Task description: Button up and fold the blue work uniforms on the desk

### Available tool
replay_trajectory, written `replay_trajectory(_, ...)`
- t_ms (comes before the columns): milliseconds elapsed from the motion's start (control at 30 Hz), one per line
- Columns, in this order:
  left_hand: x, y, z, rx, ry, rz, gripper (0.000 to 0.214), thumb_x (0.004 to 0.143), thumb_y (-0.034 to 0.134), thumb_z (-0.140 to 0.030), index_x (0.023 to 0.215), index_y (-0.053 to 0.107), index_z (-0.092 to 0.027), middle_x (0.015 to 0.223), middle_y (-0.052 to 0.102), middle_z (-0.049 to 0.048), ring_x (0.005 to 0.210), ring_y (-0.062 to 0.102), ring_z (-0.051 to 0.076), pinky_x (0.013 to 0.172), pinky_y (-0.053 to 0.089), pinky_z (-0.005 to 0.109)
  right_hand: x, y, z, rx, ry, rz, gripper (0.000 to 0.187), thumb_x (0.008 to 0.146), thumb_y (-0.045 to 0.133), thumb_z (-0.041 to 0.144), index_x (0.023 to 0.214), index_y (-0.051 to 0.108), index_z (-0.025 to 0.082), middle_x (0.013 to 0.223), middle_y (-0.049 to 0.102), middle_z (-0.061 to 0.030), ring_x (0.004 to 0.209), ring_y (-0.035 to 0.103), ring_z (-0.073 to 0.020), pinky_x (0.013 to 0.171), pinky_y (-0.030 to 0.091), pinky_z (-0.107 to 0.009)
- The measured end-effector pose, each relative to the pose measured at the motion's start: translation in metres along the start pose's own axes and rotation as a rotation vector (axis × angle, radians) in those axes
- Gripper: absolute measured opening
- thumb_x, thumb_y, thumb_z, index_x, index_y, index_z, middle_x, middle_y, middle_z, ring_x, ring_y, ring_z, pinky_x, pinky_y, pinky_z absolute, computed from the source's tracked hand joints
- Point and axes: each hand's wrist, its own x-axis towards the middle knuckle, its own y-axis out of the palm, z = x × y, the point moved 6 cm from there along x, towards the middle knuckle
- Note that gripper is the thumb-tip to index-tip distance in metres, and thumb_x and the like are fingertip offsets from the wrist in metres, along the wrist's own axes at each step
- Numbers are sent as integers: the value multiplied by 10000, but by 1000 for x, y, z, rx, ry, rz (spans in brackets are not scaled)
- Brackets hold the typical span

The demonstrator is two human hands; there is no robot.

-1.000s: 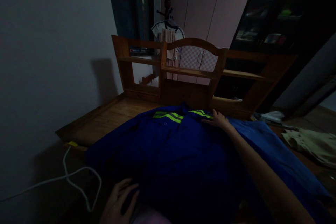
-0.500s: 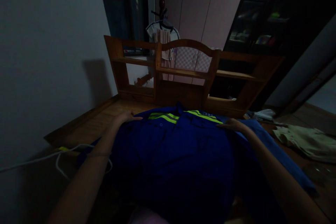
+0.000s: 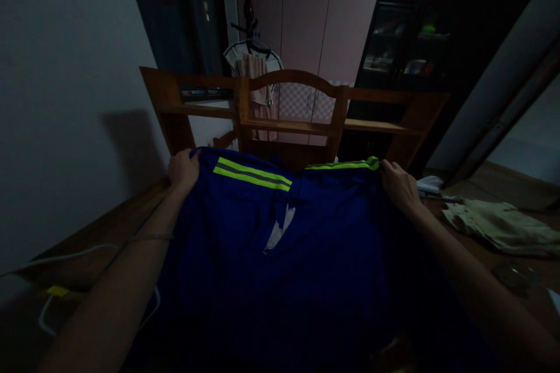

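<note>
A dark blue work jacket with yellow-green reflective stripes hangs stretched between my hands. My left hand is closed on its upper left edge, beside one stripe. On the other side my right hand pinches the upper right edge, at the end of the second stripe. A gap in the front of the jacket shows something pale behind it. The lower part of the jacket fades into shadow.
A wooden shelf unit stands just beyond the jacket. Folded pale green cloth lies at the right, with a clear glass-like object nearer me. A white cord runs along the left. Clothes hang on a rack behind.
Both hands have closed on the jacket's upper edges and lifted it, spreading it wider. Its stripes sit higher and farther apart. The view has shifted slightly.
</note>
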Motion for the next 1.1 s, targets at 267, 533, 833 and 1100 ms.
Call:
replay_trajectory(267,30,38,19,256,-81,-40,532,955,253,-475,1131,507,-42,1098,574,183,993,522,256,831,373,411,35,65,2,-218,-94,133,296,962,296,231,1201,466,190,1046,566,-97,660,578,-147,495,255,-250)
replay_trajectory(533,1,101,42,420,-69,217,396,878,426,-365,1108,524,-59,1122,532,238,1037,519,339,816,411,424,-15,138,13,-162,-122,430,298,940,347,283,1150,519,161,1052,582,-128,843,608,-200,647,408,-276)
replay_trajectory(833,-47,-6,-132,-11,380,264,437,885,409,-489,1092,590,-149,1062,604,107,963,551,213,862,425,336,-62,4,81,57,-155,151,409,909,418,321,1284,467,167,1231,529,-132,1094,551,-245,881,465,-341)
replay_trajectory(1100,-282,-4,-119,-285,198,442,401,858,449,-503,1180,568,-297,1159,589,41,995,608,199,834,509,313,-270,-74,124,387,-120,277,257,866,461,413,1054,627,361,786,709,-10,578,673,-172,468,517,-220)
